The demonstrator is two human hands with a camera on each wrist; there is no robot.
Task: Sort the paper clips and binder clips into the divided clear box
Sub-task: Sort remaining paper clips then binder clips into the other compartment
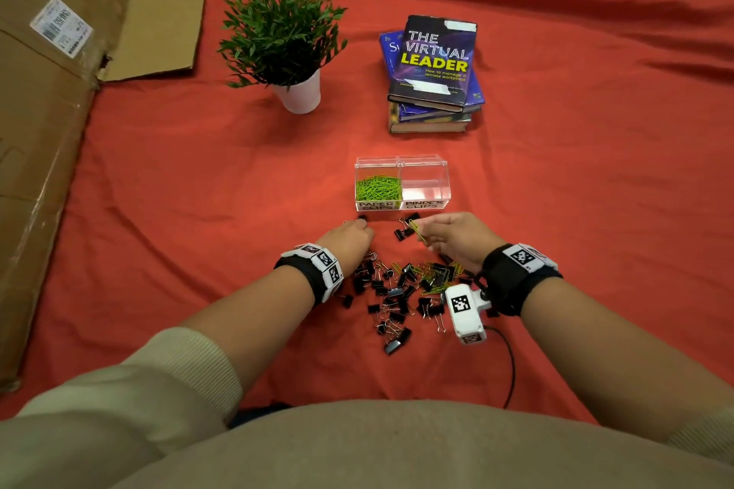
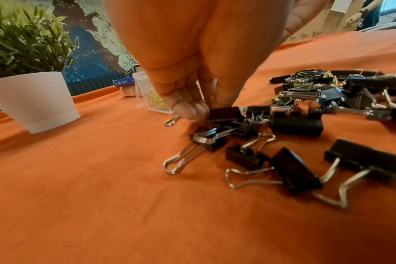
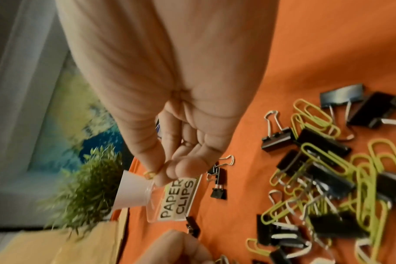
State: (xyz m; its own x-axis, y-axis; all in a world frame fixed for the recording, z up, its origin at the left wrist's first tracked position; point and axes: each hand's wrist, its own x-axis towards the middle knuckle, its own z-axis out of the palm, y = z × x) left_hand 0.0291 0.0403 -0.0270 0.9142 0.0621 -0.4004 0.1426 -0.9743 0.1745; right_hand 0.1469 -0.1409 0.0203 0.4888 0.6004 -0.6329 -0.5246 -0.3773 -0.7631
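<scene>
The divided clear box stands on the red cloth. Its left cell, labelled PAPER CLIPS, holds green paper clips; the right cell, labelled BINDER CLIPS, looks empty. Just in front of the box, my right hand pinches one green paper clip between thumb and fingers, and the clip's end shows beside the thumb. My left hand is down on the cloth, fingertips closed on a small black binder clip. A mixed pile of black binder clips and green paper clips lies between my wrists.
A potted plant in a white pot stands back left of the box and a stack of books behind it. Flattened cardboard covers the left side. A few stray binder clips lie by the box front.
</scene>
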